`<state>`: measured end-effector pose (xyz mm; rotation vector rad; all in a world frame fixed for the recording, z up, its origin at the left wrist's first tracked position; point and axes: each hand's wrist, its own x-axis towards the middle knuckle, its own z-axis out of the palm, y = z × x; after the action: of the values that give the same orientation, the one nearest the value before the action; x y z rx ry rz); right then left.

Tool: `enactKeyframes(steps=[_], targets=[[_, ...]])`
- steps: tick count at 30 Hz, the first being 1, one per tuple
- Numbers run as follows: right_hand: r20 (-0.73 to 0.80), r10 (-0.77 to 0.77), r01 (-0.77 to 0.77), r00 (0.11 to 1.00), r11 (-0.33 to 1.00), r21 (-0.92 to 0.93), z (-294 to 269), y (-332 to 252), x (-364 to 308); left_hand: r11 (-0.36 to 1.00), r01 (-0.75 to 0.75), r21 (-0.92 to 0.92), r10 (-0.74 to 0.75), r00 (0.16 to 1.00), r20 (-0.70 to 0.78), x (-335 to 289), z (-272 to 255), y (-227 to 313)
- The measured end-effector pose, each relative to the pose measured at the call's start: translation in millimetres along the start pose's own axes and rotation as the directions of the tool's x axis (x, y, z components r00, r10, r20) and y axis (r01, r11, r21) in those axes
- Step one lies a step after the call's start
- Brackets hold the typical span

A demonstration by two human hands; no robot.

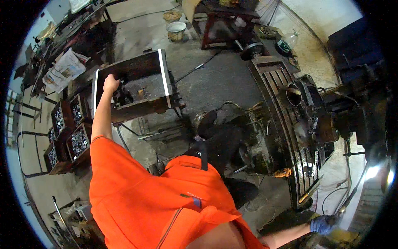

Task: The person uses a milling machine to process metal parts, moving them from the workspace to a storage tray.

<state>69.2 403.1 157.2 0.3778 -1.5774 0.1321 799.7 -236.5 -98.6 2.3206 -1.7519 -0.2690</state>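
Observation:
My left hand (111, 84), bare, reaches over the near left side of a dark metal bin (162, 74) with white-edged ends. Its fingers are curled down beside small dark metal parts (124, 94); whatever they hold is hidden. Far to the right, my right hand (322, 224) wears a blue glove and is closed at the lower end of a long lever (350, 199) beside the milling machine. The machine's slotted table (286, 137) stands between my body and the machine head, with a round metal ring (293, 94) on it.
Wooden boxes (78, 141) of small metal parts stand at the left. A bucket (176, 31) and a dark red wooden table (228, 16) are at the back. Newspaper (64, 68) hangs over a cluttered bench. An orange-brown fitting (283, 172) sits at the machine table's near edge.

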Motion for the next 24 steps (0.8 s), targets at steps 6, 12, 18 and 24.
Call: enactKeyframes(steps=[6, 12, 18, 24], targets=[[0.193, 0.266, -0.32, 0.944, 0.604, 0.73, 2, 27, 0, 0.983, -0.144, 0.114, 0.141, 0.989, 0.035, 5, 23, 33], [0.604, 0.423, -0.601, 0.675, -0.159, 0.783, -4, 46, 16, 0.945, -0.198, 0.261, 0.195, 0.98, 0.038, 20, 55, 18], [0.508, 0.549, -0.602, 0.664, -0.011, 0.798, -15, -8, 43, 0.947, -0.304, 0.1, 0.292, 0.949, 0.114, 23, 69, 24], [0.441, 0.487, -0.507, 0.754, 0.004, 0.862, -22, -23, 63, 0.939, -0.282, -0.196, 0.317, 0.93, 0.185, 44, 83, 1]])
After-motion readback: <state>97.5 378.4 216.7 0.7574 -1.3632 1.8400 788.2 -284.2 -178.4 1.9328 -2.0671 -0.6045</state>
